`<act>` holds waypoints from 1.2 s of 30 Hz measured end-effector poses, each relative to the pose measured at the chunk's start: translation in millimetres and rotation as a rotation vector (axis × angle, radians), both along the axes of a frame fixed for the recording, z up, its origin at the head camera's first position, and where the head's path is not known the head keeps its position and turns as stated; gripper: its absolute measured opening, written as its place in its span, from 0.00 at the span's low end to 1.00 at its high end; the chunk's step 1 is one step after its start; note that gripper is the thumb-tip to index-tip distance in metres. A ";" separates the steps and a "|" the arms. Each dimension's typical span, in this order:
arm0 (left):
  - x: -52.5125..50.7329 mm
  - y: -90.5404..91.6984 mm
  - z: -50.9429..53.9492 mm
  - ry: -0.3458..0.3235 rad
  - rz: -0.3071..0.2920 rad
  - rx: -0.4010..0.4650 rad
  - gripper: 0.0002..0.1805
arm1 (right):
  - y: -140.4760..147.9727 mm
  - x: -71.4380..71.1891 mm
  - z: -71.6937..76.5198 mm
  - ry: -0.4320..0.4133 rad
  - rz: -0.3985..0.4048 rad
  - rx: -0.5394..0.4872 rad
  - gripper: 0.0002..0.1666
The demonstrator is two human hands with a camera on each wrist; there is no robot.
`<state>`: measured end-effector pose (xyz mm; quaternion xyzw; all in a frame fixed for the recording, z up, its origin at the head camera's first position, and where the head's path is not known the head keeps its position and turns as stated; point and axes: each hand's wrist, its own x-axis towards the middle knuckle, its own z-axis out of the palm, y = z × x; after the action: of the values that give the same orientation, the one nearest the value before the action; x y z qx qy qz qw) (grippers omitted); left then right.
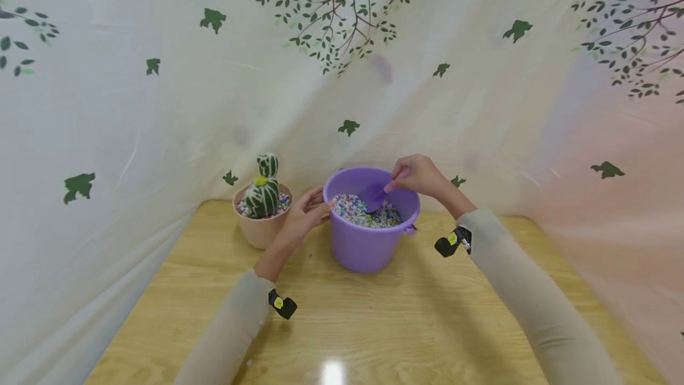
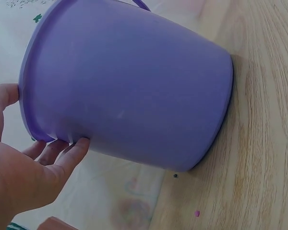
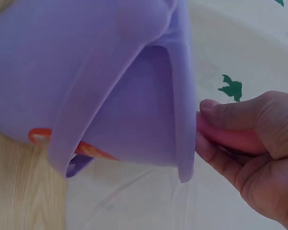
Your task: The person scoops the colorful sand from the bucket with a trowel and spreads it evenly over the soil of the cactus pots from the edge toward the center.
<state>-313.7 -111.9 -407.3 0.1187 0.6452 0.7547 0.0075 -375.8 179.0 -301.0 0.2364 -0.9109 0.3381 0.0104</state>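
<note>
Pale sheet (image 1: 133, 123) is hanging behind and around the setup, showing printed leaves and branches. Wooden table (image 1: 342, 319) is sitting in front of it. Two light sleeves (image 1: 540, 296) are reaching in over the table. Purple bucket (image 1: 363, 248) is standing near the table's far edge — its bail is hanging down the outside wall. Tan pot (image 1: 260, 232) is standing just beside it, on the left. Left hand (image 1: 306, 217) is spreading wide on the bucket's side, thumb touching the rim area, fingertips resting on the outer wall. Right hand (image 1: 419, 174) is closing narrow over the rim, pinching the handle of a scoop (image 1: 374, 197); the blade is dipping into the bucket, touching the beads inside. Striped cactus (image 1: 262, 201) is rising out of the pot. Black wrist cameras (image 1: 453, 241) are riding on both cuffs. Orange label (image 3: 39, 136) is showing behind the bail. Smallest stuff — multicoloured beads (image 1: 350, 210) are filling part of the bucket; similar ones are surrounding the cactus. Pink speck (image 2: 197, 213) is lying on the table near the bucket.
</note>
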 end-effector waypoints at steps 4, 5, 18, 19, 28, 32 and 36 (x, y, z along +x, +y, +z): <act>0.2 0.4 0.6 0.007 0.008 0.001 0.31 | 4.4 4.0 -1.7 -0.079 0.037 -0.068 0.06; 0.4 0.4 0.7 0.006 0.008 0.000 0.31 | 6.6 4.6 -3.4 -0.101 0.047 -0.085 0.06; 0.1 0.0 3.4 0.007 0.016 -0.017 0.31 | 13.3 12.1 -12.9 -0.137 0.063 -0.225 0.04; -0.1 0.0 2.9 0.005 0.015 -0.016 0.31 | 13.7 13.0 -13.0 -0.141 0.057 -0.228 0.04; 1.0 2.1 1.7 -0.005 0.016 -0.012 0.32 | 6.8 17.6 -22.2 -0.226 -0.068 -0.338 0.10; 1.7 1.6 1.8 -0.004 0.022 -0.021 0.32 | -0.6 22.4 -24.5 -0.260 -0.065 -0.320 0.13; 1.8 2.0 1.5 -0.004 0.022 -0.024 0.32 | -1.1 23.5 -27.5 -0.223 -0.017 -0.271 0.09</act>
<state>-311.9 -109.9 -405.8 0.1101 0.6555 0.7471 0.0018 -352.2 178.0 -328.6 0.1864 -0.8544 0.4818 -0.0563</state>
